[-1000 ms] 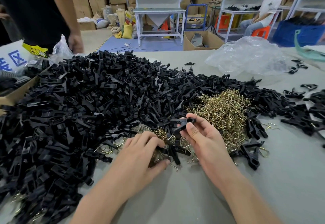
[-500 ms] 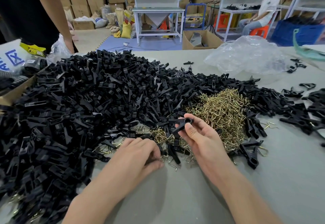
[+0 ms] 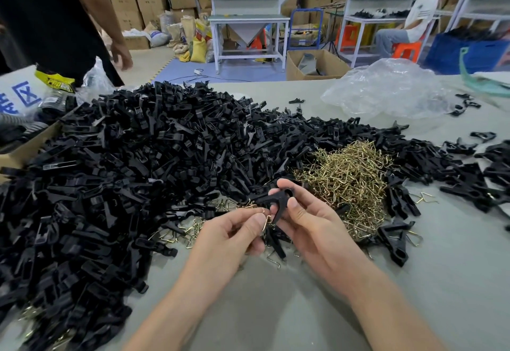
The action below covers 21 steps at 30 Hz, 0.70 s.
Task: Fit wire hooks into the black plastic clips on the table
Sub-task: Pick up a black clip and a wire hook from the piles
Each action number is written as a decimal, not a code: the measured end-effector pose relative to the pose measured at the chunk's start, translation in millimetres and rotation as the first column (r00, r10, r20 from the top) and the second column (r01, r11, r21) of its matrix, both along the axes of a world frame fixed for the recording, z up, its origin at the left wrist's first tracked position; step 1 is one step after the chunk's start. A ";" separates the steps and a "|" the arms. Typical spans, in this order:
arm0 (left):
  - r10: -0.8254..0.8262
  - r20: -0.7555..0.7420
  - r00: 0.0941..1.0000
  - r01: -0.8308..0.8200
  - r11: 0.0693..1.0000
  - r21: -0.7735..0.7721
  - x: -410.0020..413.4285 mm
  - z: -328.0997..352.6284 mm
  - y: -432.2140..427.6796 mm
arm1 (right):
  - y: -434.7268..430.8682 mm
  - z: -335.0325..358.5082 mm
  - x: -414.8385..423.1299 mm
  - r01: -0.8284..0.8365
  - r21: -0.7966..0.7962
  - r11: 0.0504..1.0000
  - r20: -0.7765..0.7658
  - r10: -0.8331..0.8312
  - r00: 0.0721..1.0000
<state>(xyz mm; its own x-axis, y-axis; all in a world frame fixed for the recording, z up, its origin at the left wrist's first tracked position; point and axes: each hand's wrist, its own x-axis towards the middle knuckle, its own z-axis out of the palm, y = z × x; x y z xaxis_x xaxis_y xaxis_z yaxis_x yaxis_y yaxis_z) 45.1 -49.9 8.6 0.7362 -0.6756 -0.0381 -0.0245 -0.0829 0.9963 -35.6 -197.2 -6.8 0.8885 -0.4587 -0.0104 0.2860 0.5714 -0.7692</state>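
1. Clip (image 3: 277, 203), black, center of frame, held off the table (image 3: 276, 309), clamped between thumb and fingers of right hand (image 3: 311, 221).
2. Left hand (image 3: 234, 234) pinches wire hook (image 3: 266, 219) thumb to forefinger, right at clip's lower end.
3. Clip pile (image 3: 138, 171) fills left half; hook heap (image 3: 350, 179) right of center.
4. Clear bag (image 3: 386, 88) upper right.

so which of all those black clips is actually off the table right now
The black clip pinched in the right hand; the left hand holds a wire hook up to it. All others lie on the table.
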 end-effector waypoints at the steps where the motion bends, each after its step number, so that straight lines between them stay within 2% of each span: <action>1: -0.006 -0.015 1.000 0.006 1.000 -0.002 0.2 -0.8 -0.7 | 1.3 -0.6 0.9 -0.015 -0.035 0.999 -0.007 0.015 1.000; 9: 0.000 -0.153 0.988 -0.016 0.994 -0.105 4.1 -8.9 -4.4 | 6.8 -2.7 2.1 -0.073 -0.114 0.991 -0.003 0.073 0.997; 14: -0.001 -0.112 0.994 -0.008 0.997 -0.081 5.3 -10.4 -3.1 | 6.8 -3.7 1.9 -0.069 -0.156 0.985 0.003 0.070 0.998; 18: 0.067 -0.072 0.995 -0.071 0.995 -0.067 5.1 -12.0 -2.1 | 6.9 -7.7 3.7 -0.013 -0.294 0.956 -0.061 -0.005 0.998; 21: 0.042 -0.089 0.995 -0.051 0.994 -0.100 5.1 -11.5 -1.6 | 7.8 -7.8 4.6 -0.018 -0.239 0.971 -0.042 0.008 0.999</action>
